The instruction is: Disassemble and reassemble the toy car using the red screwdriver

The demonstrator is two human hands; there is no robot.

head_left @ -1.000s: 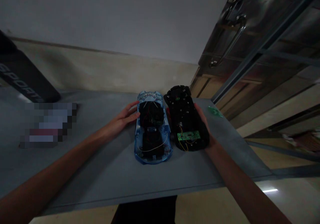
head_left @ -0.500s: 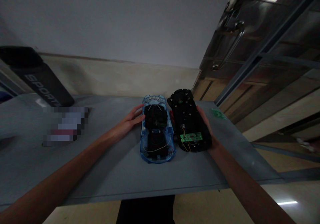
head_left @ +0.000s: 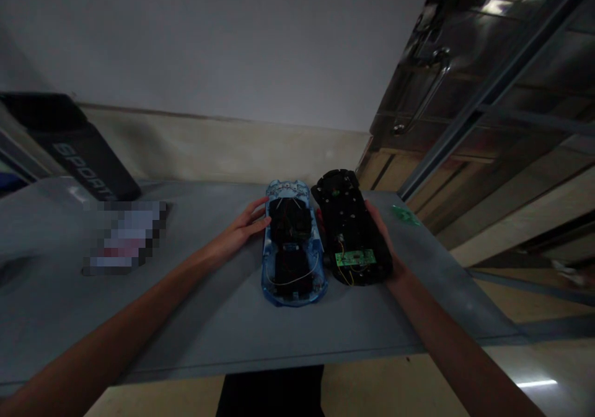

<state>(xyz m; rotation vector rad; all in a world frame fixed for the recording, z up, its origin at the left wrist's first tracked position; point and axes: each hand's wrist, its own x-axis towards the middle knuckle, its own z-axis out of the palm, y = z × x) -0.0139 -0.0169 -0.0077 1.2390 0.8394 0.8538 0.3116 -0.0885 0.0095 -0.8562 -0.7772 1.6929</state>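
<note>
A blue toy car body shell (head_left: 269, 268) lies upside down on the grey table, its dark inside and a thin pale wire showing. Against its left edge rests my left hand (head_left: 248, 222), thumb and fingers apart. Just right of the shell is a black car chassis (head_left: 351, 222) with a green circuit board (head_left: 356, 258) and yellow wires at its near end. My right hand (head_left: 383, 234) grips the chassis from the right side and beneath; fingertips show at its left edge, between the two parts.
A black bottle marked SPORT (head_left: 86, 157) leans in view at the left, near a blurred-out flat object (head_left: 125, 237). A small green item (head_left: 406, 214) lies on the table (head_left: 223, 336) at the right. Behind stands a wall (head_left: 223, 150); metal bars (head_left: 446, 150) are at right.
The whole view has shifted very slightly. Both hands and both car parts keep practically the same places relative to each other.
</note>
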